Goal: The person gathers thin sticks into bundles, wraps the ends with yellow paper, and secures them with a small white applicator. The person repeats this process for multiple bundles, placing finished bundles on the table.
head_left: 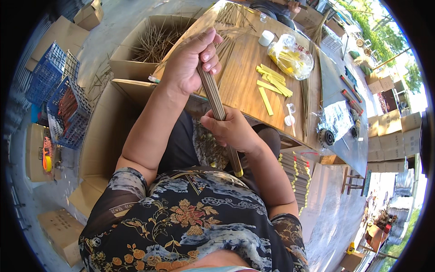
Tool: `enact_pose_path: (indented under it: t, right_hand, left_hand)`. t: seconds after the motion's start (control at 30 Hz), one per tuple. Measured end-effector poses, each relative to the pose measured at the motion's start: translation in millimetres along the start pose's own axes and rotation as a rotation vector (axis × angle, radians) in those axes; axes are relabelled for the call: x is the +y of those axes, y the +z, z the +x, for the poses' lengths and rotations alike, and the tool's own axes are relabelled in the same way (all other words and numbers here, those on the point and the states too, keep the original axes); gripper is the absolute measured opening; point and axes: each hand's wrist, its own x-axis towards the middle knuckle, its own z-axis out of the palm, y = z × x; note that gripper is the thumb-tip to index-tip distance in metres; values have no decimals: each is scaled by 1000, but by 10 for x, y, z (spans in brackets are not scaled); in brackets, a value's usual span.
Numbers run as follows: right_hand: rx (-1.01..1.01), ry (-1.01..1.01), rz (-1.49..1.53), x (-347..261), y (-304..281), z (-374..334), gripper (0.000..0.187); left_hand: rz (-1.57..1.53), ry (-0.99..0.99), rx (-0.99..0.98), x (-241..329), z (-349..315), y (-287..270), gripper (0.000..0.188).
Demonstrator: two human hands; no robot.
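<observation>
A long bundle of thin brown incense sticks (212, 90) slants across my lap, its yellow-tipped lower end close to my shirt. My left hand (195, 59) curls round the upper end, fingers bent and thumb pointing up. Lower down, my right hand (233, 129) wraps the bundle below its middle. Strips of yellow paper (274, 81) lie on the wooden table (244, 84) ahead, beside a clear plastic bag (292, 56) with more yellow strips in it. Loose thin sticks (231, 13) are spread at the table's far end.
Left of the table stands a cardboard box (131, 68) of loose sticks, with a larger open box (104, 122) nearer me. Blue crates (68, 113) stand farther left. Several yellow-banded bundles (294, 177) lie below the table's right side. Another person (274, 11) sits at the far end.
</observation>
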Motion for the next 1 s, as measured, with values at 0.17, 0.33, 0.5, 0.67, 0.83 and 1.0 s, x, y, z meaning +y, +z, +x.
enact_pose_path:
  t: [0.17, 0.33, 0.5, 0.67, 0.83, 1.0]
  right_hand:
    - [174, -174, -183, 180, -3, 143, 19]
    - [-17, -66, 0, 85, 7, 48, 19]
    - [38, -162, -106, 163, -83, 168, 22]
    - [128, -458, -358, 2, -86, 176, 23]
    - [10, -159, -67, -135, -53, 115, 21]
    - [252, -344, -173, -58, -12, 159, 19]
  left_hand:
    - [117, 52, 142, -38, 16, 48, 25]
    - [48, 44, 33, 29, -23, 42, 23]
    - [180, 142, 128, -8, -47, 161, 21]
    - [171, 92, 95, -81, -80, 216, 21]
    - [160, 31, -17, -117, -71, 183, 29]
    - [78, 155, -25, -95, -109, 200, 55]
